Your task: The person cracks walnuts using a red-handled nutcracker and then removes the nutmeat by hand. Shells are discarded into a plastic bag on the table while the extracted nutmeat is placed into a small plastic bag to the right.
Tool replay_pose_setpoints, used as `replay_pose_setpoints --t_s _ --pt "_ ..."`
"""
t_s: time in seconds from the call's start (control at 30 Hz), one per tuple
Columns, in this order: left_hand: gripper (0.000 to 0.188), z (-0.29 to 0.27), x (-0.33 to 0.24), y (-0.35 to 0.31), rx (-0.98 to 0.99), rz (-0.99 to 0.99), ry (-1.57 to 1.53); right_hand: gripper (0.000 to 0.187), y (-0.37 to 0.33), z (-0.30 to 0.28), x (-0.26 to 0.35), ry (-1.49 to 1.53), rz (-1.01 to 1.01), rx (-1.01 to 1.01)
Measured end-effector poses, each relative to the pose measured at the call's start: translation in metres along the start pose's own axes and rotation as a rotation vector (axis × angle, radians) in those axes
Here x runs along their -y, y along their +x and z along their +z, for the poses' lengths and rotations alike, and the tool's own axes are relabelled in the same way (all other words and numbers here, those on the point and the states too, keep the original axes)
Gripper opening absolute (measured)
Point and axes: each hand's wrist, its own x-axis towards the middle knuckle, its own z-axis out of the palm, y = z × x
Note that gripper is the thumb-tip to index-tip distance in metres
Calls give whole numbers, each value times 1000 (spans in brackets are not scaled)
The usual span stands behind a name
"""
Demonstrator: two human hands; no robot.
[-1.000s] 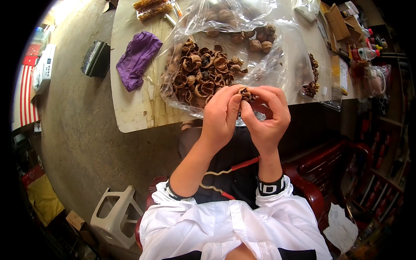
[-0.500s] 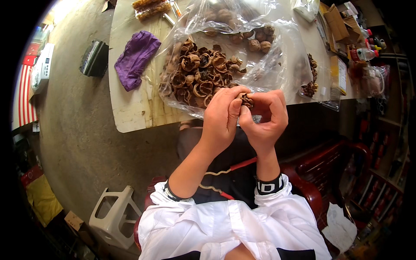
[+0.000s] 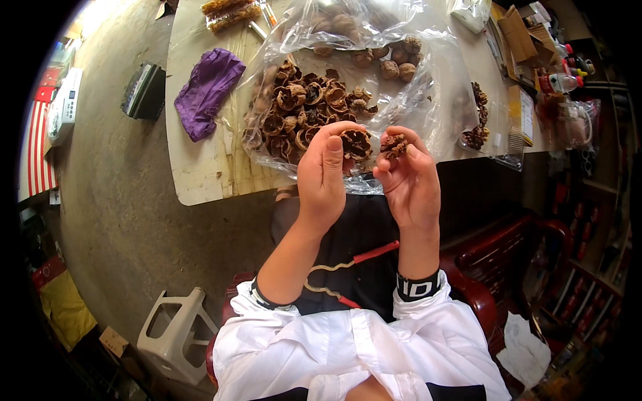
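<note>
My left hand [image 3: 324, 170] is closed around a hollow half walnut shell [image 3: 356, 145], its dark inside facing up. Between the thumb and fingers of my right hand [image 3: 411, 180] sits a wrinkled brown walnut kernel [image 3: 394, 146]. A small gap separates the two hands, which are over the table's near edge. Just beyond my left hand, a heap of broken walnut shells [image 3: 309, 107] lies on a clear plastic bag [image 3: 435, 100]. Several whole walnuts [image 3: 399, 63] rest farther back on the bag. Shelled kernels [image 3: 477, 130] are gathered in a clear tray at the right.
A purple cloth or bag [image 3: 208, 93] lies on the table [image 3: 200, 184], left of the shells. A plier-like tool with red handles [image 3: 376, 252] rests on my lap. Cardboard and bottles [image 3: 560, 83] crowd the right side. A plastic stool [image 3: 175, 327] stands on the floor at left.
My hands have moved apart. The walnut pieces held together between them are now separate: shell in the left hand, kernel in the right.
</note>
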Motion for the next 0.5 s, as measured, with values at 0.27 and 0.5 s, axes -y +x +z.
replay_pose_setpoints --t_s 0.27,0.5 --pt "25 -5 -3 11 -106 427 543 32 -4 5 3 -5 40 -25" --pt "26 -3 -2 4 107 427 250 32 -9 2 2 -161 -60 42"
